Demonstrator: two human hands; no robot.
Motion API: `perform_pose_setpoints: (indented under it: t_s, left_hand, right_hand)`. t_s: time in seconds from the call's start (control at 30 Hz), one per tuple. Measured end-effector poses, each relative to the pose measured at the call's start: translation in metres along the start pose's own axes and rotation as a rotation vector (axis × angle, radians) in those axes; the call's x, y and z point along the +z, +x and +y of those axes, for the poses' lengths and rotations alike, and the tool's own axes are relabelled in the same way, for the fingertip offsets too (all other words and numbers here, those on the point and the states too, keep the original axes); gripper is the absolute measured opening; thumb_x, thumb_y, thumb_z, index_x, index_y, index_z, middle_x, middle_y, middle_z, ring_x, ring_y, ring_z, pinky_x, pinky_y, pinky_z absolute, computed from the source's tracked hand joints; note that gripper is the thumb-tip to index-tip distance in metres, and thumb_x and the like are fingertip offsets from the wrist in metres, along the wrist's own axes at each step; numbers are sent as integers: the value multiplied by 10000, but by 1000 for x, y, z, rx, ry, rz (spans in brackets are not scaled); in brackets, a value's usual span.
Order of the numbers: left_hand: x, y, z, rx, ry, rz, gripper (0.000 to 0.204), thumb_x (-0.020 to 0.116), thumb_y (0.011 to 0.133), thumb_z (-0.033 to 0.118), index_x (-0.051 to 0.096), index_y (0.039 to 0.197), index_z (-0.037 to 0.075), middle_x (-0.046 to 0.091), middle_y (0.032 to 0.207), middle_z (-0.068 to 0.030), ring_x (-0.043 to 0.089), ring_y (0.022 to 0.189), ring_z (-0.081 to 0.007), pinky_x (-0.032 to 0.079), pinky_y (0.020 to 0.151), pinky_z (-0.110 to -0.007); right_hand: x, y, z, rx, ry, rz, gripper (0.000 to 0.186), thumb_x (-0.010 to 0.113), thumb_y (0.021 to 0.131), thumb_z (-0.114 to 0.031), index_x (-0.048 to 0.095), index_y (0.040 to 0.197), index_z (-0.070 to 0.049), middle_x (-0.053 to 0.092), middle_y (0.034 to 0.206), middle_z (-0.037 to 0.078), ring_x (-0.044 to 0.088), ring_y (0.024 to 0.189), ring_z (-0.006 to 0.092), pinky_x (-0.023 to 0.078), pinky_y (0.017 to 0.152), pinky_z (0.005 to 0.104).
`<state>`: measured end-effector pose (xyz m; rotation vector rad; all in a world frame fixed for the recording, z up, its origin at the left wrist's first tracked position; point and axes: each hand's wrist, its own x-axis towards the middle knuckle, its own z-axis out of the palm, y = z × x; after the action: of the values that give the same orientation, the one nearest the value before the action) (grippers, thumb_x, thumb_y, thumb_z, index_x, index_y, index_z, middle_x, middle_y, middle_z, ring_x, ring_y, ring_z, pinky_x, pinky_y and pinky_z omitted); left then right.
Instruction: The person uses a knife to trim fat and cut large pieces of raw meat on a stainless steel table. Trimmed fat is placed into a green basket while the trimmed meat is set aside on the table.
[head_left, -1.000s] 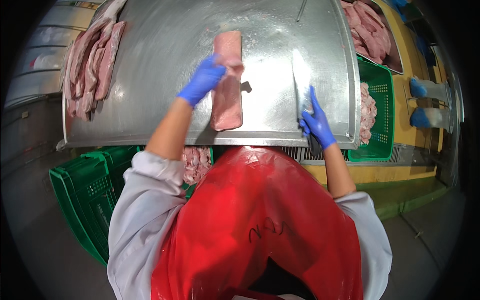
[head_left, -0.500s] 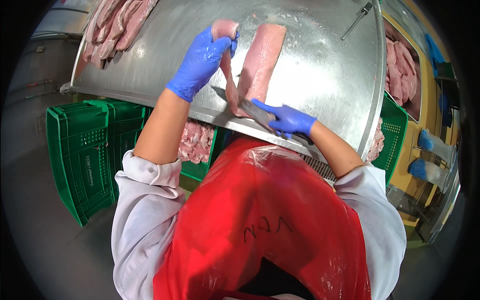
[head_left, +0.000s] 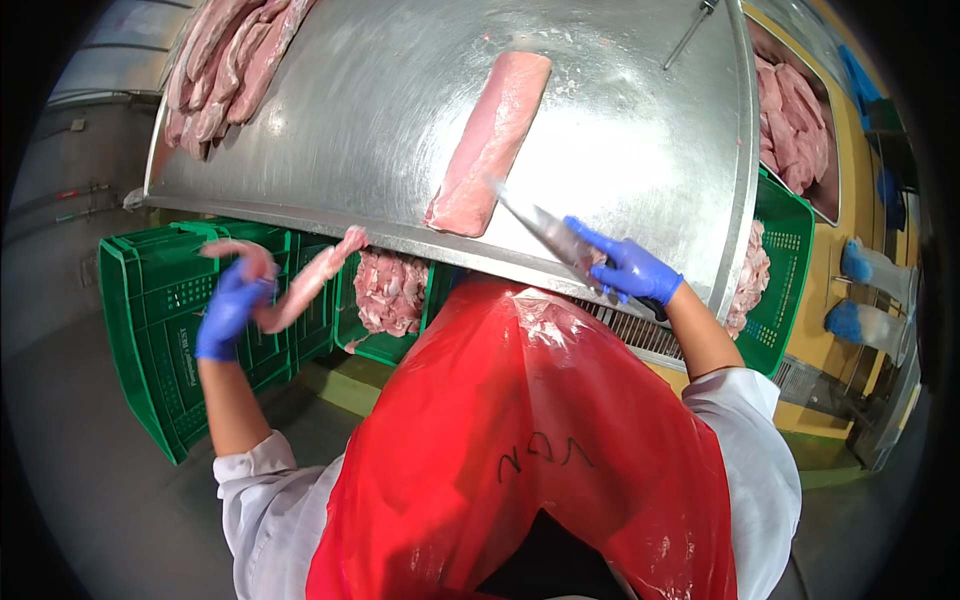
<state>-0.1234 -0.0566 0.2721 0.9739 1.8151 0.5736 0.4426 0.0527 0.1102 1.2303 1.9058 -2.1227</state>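
Observation:
A long pink trimmed cut of meat (head_left: 490, 142) lies on the steel table (head_left: 370, 120). My right hand (head_left: 628, 268), in a blue glove, grips a knife (head_left: 535, 222) whose blade points toward the near end of that cut. My left hand (head_left: 228, 308), also blue-gloved, is off the table's left edge and holds a long floppy strip of meat trim (head_left: 305, 285) over the green crates (head_left: 180, 310). I wear a red apron.
A pile of pink cuts (head_left: 230, 60) lies at the table's far left. One green crate below the table holds meat scraps (head_left: 390, 290); another crate (head_left: 780, 260) with meat stands at right. A bin of cuts (head_left: 795, 120) sits beyond it. Another person's blue-gloved hands (head_left: 855, 290) are at right.
My left hand pulled the trim strip off the cut and swung it down left over the crates. The knife moved back from the meat, which now lies alone on the table.

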Motion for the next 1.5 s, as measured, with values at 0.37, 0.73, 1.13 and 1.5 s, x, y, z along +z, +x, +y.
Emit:
perform_pose_setpoints:
  t_s: [0.37,0.73,1.13,1.5]
  left_hand:
    - [339,255,56,136,750,96,1197,874,600,491,297,1485,-71,576,1321,-283,600,1211,-399,514,1001,-447]
    - [381,170,5,249,17,-477,435,653,885,85,540,1292,-15,647,1239,-137,622,1136,-226,497,960,-333]
    - [487,184,96,1291,1022,-188,119,634,815,151,630,889,58,655,934,-165,623,919,-355,488,807,-451]
    - [473,218,128,1117,817,-196,123,580,846,88,643,842,-17,645,872,-290,633,839,-462,518,790,-518]
  right_hand:
    - [15,-32,18,-137,383,622,814,540,933,17,208,1614,-281,581,746,37,588,576,102,516,474,256]
    - [43,-114,93,-34,604,934,819,532,958,4,149,1624,-278,593,685,19,524,511,59,461,453,206]
    - [50,-126,110,-85,639,1100,837,535,946,3,133,1627,-271,585,716,25,542,542,71,485,474,223]
    - [14,-51,95,-233,378,960,772,521,970,-207,118,1623,-284,573,672,73,608,562,175,545,526,321]
